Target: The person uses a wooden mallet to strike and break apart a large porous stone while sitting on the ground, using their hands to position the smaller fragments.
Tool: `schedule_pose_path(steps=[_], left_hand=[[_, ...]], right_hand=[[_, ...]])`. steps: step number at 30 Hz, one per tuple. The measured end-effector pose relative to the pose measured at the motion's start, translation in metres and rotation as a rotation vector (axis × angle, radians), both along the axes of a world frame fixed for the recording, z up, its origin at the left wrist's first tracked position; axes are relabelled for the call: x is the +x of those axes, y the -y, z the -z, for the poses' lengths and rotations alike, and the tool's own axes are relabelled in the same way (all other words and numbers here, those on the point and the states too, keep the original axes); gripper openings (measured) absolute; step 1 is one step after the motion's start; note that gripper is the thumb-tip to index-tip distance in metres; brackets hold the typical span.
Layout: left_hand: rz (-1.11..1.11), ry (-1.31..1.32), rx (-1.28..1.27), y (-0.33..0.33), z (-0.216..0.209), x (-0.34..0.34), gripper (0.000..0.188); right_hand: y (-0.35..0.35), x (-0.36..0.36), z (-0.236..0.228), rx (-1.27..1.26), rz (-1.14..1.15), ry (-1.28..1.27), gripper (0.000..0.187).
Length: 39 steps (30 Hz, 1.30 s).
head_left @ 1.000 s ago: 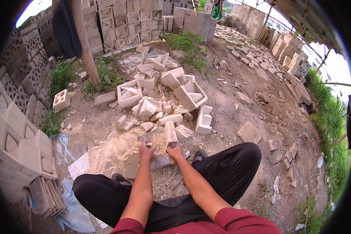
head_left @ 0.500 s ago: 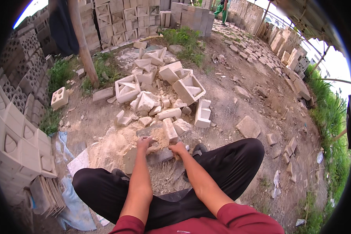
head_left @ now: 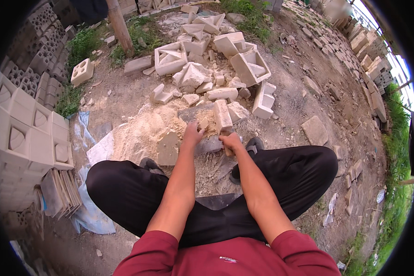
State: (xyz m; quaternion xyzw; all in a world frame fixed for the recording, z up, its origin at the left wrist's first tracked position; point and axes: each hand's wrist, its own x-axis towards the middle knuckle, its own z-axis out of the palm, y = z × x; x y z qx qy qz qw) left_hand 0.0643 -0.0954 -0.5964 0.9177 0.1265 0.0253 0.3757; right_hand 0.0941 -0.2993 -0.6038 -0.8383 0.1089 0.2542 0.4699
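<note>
My right hand is closed round a short wooden handle, whose end sticks out below the fist. A dusty, long rectangular block, which looks like a mallet head, lies just beyond that fist; the join is hidden. My left hand is to its left, fingers pinching a small tan block fragment. Under and between the hands are a grey stone slab and crumbled, sandy powder. More powder is heaped to the left, against an upright greyish slab piece.
Broken cream blocks pile up ahead, with a notched block at their right. Patterned blocks stand stacked at left, near thin leaning slabs and blue plastic sheeting. A wooden post rises behind; a flat stone lies right.
The view has tilted down and shifted, so the rubble sits higher and further right. A small fragment now shows at my left fingertips. My right hand keeps its hold on the handle.
</note>
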Motion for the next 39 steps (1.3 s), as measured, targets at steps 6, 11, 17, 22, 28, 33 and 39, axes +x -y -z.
schedule_pose_path(steps=[6, 11, 17, 22, 28, 33, 39], left_hand=[[-0.054, -0.191, -0.02, -0.016, 0.004, 0.007, 0.049], [-0.047, -0.544, -0.103, 0.008, -0.028, 0.021, 0.058], [0.125, -0.114, 0.13, -0.007, -0.01, 0.006, 0.069], [-0.055, -0.25, 0.189, 0.009, -0.033, 0.004, 0.066], [-0.387, -0.077, 0.019, -0.021, -0.03, -0.01, 0.072], [-0.798, 0.282, 0.034, -0.035, -0.026, 0.003, 0.066], [-0.841, 0.395, -0.164, -0.045, -0.033, 0.009, 0.053]], right_hand=[[-0.022, -0.004, -0.012, 0.005, -0.04, -0.054, 0.037], [-0.008, 0.003, -0.006, -0.002, 0.051, -0.037, 0.027], [-0.021, -0.006, -0.023, -0.004, -0.039, -0.019, 0.039], [-0.003, -0.005, -0.012, -0.02, -0.02, -0.011, 0.034], [-0.037, -0.017, -0.009, -0.226, -0.016, 0.175, 0.026], [-0.082, -0.029, -0.03, 0.077, -0.288, -0.044, 0.022], [-0.077, -0.007, -0.039, 0.153, 0.052, 0.027, 0.04]])
